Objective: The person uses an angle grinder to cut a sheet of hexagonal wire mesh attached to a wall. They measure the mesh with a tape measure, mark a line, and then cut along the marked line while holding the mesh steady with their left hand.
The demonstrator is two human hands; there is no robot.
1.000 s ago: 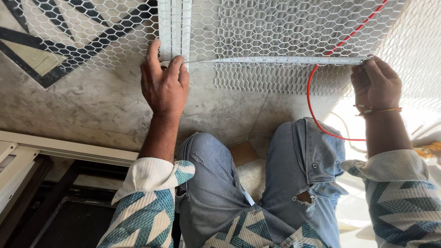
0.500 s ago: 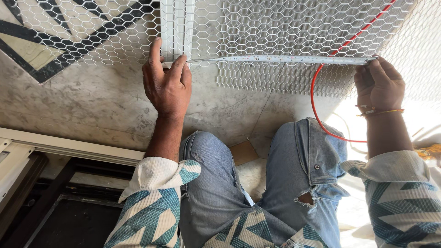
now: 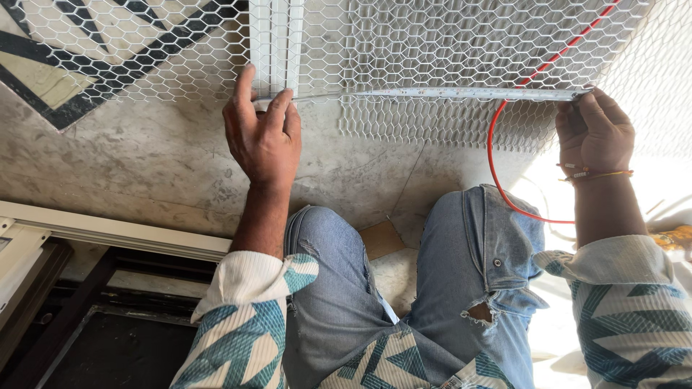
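The left hand (image 3: 263, 133) presses its spread fingers on the mesh (image 3: 447, 43) at upper centre, grip open, beside the white strip (image 3: 276, 43). The right hand (image 3: 592, 133), upper right, pinches the end of the ruler (image 3: 461, 94) lying across the mesh. If either hand eases, the springy mesh could lift and skew the ruler. A red cable (image 3: 497, 155) loops near the right hand and may snag. Knees (image 3: 476, 238) crowd the floor (image 3: 130, 173) below.

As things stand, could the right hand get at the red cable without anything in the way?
Probably yes. The red cable loops over the mesh and floor just left of the right hand, with nothing lying between them. That hand is pinning one end of the long strip, though, so it would have to let go.
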